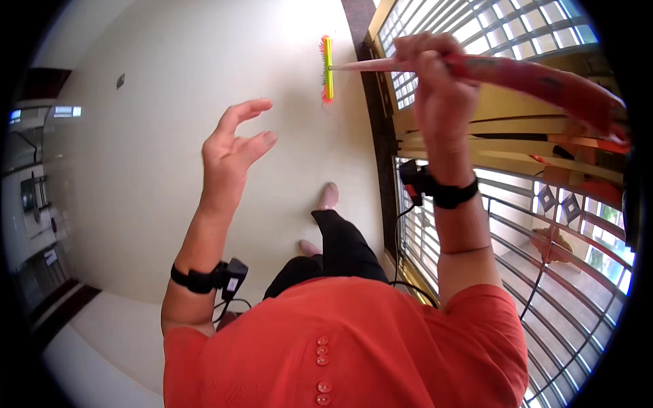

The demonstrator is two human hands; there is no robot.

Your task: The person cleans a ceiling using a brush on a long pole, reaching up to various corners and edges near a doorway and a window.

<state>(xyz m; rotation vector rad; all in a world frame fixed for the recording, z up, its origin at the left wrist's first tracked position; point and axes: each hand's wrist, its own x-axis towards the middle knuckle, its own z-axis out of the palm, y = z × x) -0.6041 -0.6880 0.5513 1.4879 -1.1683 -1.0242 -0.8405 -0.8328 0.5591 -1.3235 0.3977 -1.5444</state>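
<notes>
My right hand (441, 76) is closed around the red handle of a push broom (329, 69), high on the right. The handle's near end sweeps out past my wrist toward the right rim and looks slightly blurred. At its far end, the yellow-green broom head with pink and green bristles is by the floor, close to the wall. My left hand (234, 135) is raised in front of me on the left, palm inward, its thumb and fingers apart with nothing between them.
Pale glossy floor (153, 168) spreads ahead and to the left. A dark skirting strip (380, 153) runs along the right, beside barred windows (551, 245) and a yellow-framed door panel (500, 122). A small dark object (120, 81) lies on the floor. Cables hang from both wrist devices.
</notes>
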